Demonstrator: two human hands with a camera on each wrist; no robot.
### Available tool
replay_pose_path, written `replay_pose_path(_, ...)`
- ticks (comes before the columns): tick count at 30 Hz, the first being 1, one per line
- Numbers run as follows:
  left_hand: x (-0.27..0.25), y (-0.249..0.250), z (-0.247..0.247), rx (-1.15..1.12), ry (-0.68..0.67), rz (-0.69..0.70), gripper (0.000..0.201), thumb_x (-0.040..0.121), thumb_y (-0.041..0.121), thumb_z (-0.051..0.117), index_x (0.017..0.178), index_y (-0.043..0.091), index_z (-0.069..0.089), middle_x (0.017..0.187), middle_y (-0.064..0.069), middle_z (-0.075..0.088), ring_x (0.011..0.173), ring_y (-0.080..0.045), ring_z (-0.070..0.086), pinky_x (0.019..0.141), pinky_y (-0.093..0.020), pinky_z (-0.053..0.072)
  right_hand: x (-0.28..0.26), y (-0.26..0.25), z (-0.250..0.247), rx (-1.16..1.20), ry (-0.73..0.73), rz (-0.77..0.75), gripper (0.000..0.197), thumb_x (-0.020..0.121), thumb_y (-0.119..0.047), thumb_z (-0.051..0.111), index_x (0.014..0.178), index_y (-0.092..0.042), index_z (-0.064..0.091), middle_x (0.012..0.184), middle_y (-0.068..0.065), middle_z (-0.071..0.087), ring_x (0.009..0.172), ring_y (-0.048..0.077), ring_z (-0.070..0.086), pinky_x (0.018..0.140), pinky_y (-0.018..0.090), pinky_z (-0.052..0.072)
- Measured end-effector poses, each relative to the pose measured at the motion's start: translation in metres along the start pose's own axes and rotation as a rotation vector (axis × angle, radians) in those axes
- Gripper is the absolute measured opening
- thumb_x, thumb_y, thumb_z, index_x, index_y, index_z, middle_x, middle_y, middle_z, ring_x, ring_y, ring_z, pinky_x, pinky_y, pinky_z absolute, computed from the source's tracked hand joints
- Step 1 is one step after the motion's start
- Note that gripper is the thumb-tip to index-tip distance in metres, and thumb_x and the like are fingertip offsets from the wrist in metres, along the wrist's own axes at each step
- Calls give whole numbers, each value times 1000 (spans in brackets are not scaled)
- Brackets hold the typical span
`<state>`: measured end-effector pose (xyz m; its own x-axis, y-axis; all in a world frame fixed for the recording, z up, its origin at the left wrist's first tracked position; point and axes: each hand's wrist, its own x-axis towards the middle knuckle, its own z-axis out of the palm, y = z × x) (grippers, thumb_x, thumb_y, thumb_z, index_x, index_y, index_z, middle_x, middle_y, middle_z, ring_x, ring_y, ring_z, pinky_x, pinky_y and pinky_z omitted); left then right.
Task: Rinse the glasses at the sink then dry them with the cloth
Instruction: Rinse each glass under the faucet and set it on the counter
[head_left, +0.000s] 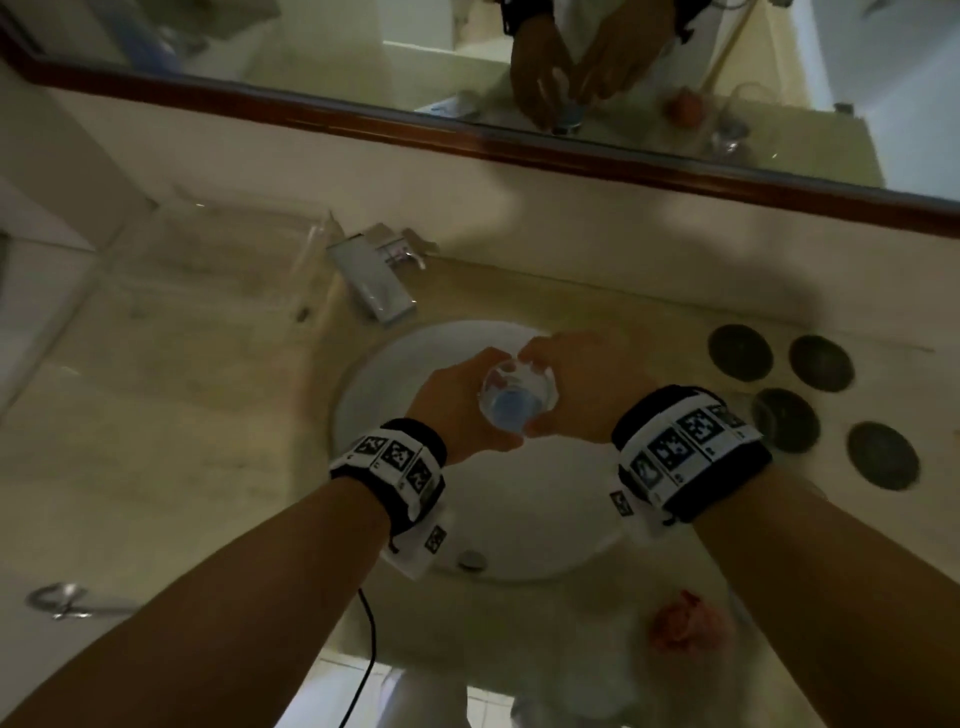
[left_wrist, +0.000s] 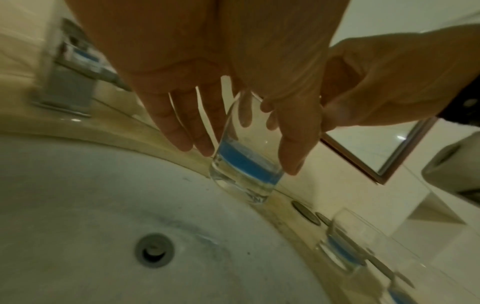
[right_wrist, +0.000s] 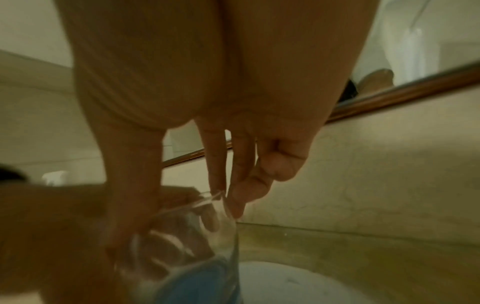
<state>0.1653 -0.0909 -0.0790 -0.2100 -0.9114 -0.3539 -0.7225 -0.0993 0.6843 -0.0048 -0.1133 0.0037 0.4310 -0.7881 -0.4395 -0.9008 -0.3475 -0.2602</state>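
Observation:
Over the white sink basin I hold a clear glass with a blue base in both hands. My left hand grips its side, fingers on one flank and thumb on the other, as the left wrist view shows around the glass. My right hand pinches the rim of the glass, fingertips at its lip. A second glass with a blue band stands on the counter to the right. A reddish cloth lies crumpled near the counter's front edge.
The chrome faucet stands behind the basin at the left, with no stream visible. Several dark round coasters lie on the beige counter at the right. A wood-framed mirror runs along the wall. The drain sits in the basin.

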Motion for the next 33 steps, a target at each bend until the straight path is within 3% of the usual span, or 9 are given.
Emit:
replay_pose_path(5,13,-73,-33,-137,16,-122,74,67,40,87,129,25,51,119,9,60,109,-20,59,87,-28,42,79,-50,-6,311,105,60,64,86,-57,65,134,-16,53,124,0,64,101,20,62,84,29,47)
replay_pose_path(9,18,-109,-40,-278,103,-216,78,47,59,67,112,17,52,107,0,56,103,-21,56,88,-26,42,130,-76,-11,388,328,97,43,93,-48,61,112,-9,63,98,3,62,88,19,57,81,31,47)
replay_pose_path(13,22,-123,-39,-356,161,-263,76,47,51,76,109,13,56,110,-9,65,103,-28,63,91,-39,52,184,-64,-9,426,372,164,33,96,-39,57,105,-12,72,110,9,72,99,29,66,86,33,53)
replay_pose_path(17,28,-124,-31,-418,201,-279,69,52,42,87,110,20,57,101,5,61,99,-23,64,90,-38,54,220,-53,1,325,313,137,23,93,-39,61,83,-21,71,99,6,70,97,31,65,75,21,41)
replay_pose_path(21,32,-117,-27,-441,214,-295,71,59,26,92,121,20,57,103,12,60,99,-16,63,92,-36,55,240,-36,7,245,355,127,29,93,-39,60,106,-15,72,113,8,71,105,33,61,83,29,35)
replay_pose_path(25,39,-114,-25,-410,236,-309,68,65,21,92,123,19,56,107,7,62,100,-15,63,96,-39,54,253,-21,14,331,340,130,27,91,-42,62,107,-23,71,111,9,70,104,29,61,73,22,24)
replay_pose_path(27,39,-111,-27,-396,270,-327,76,65,21,92,131,21,53,108,10,61,98,-11,61,93,-32,53,251,-19,14,374,340,115,28,89,-46,61,105,-25,72,108,9,70,101,29,62,75,21,29)
replay_pose_path(30,41,-113,-25,-460,270,-347,82,56,33,91,129,26,54,118,7,64,108,-17,64,94,-45,56,235,-19,14,428,346,77,28,93,-41,61,102,-17,73,105,9,73,97,30,64,75,23,33)
replay_pose_path(33,44,-117,-22,-441,292,-370,85,61,24,93,135,25,51,120,7,63,110,-17,63,97,-44,54,211,-16,34,530,306,66,24,94,-24,63,108,-7,72,106,14,74,97,31,68,88,38,52)
